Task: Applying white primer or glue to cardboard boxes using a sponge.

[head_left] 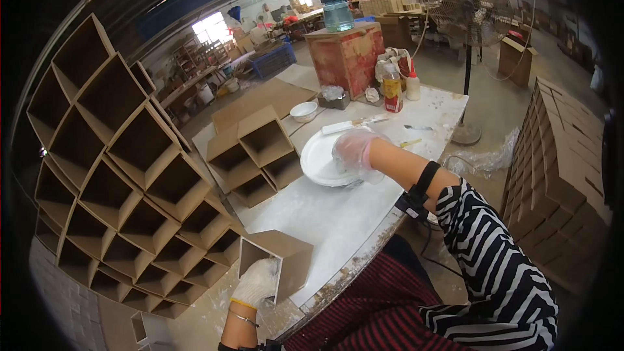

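Observation:
My left hand [259, 281], in a white knitted glove with a yellow cuff, grips the edge of an open brown box [294, 261] at the table's near left corner. The box is tipped with its opening toward the hand. My right hand [355, 155], in a thin see-through plastic glove with pink showing, is over a round white plate [314, 164]. Its fingertips are at the plate's surface, and the plastic hides how they are bent. A white-handled flat tool [338, 127] lies just beyond the plate.
Several joined open boxes [260, 143] rest on the white-smeared table [344, 221]. Tall box stacks rise at left [123, 175] and right [559, 169]. A white bowl [303, 112], yellow-labelled bottle [392, 91], red-stained box [344, 58] and standing fan [468, 10] are farther back.

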Demonstrator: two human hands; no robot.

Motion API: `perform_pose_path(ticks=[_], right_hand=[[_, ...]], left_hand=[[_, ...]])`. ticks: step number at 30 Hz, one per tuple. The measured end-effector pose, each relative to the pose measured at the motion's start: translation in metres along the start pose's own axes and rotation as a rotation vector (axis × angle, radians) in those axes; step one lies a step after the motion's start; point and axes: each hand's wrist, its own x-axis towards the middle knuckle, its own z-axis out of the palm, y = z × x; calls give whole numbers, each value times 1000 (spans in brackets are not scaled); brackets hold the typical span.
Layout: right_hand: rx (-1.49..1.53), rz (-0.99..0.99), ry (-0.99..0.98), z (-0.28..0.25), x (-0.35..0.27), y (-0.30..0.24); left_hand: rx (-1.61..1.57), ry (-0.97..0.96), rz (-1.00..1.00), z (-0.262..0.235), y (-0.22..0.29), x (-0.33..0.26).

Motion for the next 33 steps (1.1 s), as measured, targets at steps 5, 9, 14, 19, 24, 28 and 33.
perform_pose_path(ticks=[5,9,14,19,24,28,33], right_hand=[[149,10,57,0,-5,21],[-69,-265,275,9,-21,48],[171,109,526,61,-23,71],[1999,-146,577,98,-19,47],[2601,-457,115,99,-51,-38],[1679,-42,558,89,-63,-98],[401,-678,780,30,-99,-154]], left_hand=[[-67,97,-21,12,-10,-14],[-224,175,62,21,-17,-25],[-428,357,126,44,-31,-29],[-289,488,46,66,-48,-33],[-73,544,-202,61,-33,-48],[270,742,-38,50,-6,-40],[-12,849,6,51,11,-13]])
